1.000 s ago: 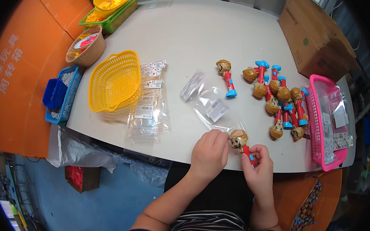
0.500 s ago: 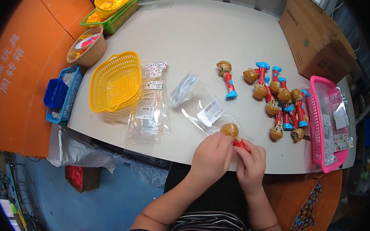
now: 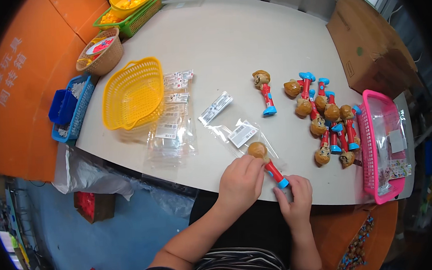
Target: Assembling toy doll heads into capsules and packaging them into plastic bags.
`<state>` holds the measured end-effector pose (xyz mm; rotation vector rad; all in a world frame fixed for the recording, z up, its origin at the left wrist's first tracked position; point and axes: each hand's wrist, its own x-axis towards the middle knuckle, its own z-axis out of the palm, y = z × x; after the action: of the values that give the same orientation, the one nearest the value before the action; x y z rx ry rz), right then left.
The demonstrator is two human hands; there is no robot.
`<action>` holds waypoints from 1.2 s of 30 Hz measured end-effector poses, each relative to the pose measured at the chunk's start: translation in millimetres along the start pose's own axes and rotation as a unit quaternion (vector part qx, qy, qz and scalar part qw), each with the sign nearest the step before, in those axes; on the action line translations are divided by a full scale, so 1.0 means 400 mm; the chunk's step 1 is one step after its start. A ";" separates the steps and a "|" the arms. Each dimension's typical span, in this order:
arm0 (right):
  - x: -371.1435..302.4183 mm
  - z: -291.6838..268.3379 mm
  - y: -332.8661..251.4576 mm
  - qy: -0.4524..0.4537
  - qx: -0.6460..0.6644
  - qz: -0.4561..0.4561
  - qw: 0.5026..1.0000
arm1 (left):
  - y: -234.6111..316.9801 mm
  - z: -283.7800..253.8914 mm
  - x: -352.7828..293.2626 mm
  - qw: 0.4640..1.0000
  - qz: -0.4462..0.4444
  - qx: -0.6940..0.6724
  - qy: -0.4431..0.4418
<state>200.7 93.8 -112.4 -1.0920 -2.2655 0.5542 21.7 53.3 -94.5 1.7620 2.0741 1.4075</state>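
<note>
A toy figure (image 3: 273,171) with a brown head, red body and blue end lies aslant at the table's front edge. My left hand (image 3: 242,180) pinches it just below the head. Close to its blue end, my right hand (image 3: 297,194) has thumb and fingers apart; whether it touches the toy is unclear. Just beyond the head is a clear plastic bag (image 3: 226,133) with a white label and a printed header strip. Another such toy figure (image 3: 266,93) lies alone farther back, and several more (image 3: 319,123) are heaped to the right.
Left of the bag, a stack of labelled clear bags (image 3: 173,115) lies beside a yellow basket (image 3: 133,93). A pink basket (image 3: 370,145) and a cardboard box (image 3: 369,46) stand on the right. Along the left edge are a blue basket (image 3: 83,106), a tan basket (image 3: 107,60) and a green basket (image 3: 142,20).
My right hand has moved off the toy's body, showing its red body and blue end. The toy has shifted slightly left with my left hand, and the clear bag lies flatter.
</note>
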 end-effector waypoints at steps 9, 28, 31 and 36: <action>0.050 0.035 -0.044 0.092 0.107 -0.048 0.989 | 0.025 -0.021 0.002 0.997 0.074 -0.028 -0.003; 0.103 0.090 -0.019 -0.028 0.179 0.040 0.983 | -0.001 -0.025 -0.048 0.998 0.022 0.009 -0.059; 0.112 0.096 -0.030 -0.025 0.176 0.027 0.984 | -0.005 -0.022 -0.051 0.998 0.029 0.009 -0.058; 0.130 0.113 -0.047 0.015 0.143 -0.002 0.990 | -0.012 -0.025 -0.052 0.996 0.038 0.021 -0.077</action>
<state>134.5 119.2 -120.1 -0.9441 -2.0828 0.8255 19.3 31.0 -101.8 1.9184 1.9906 1.2103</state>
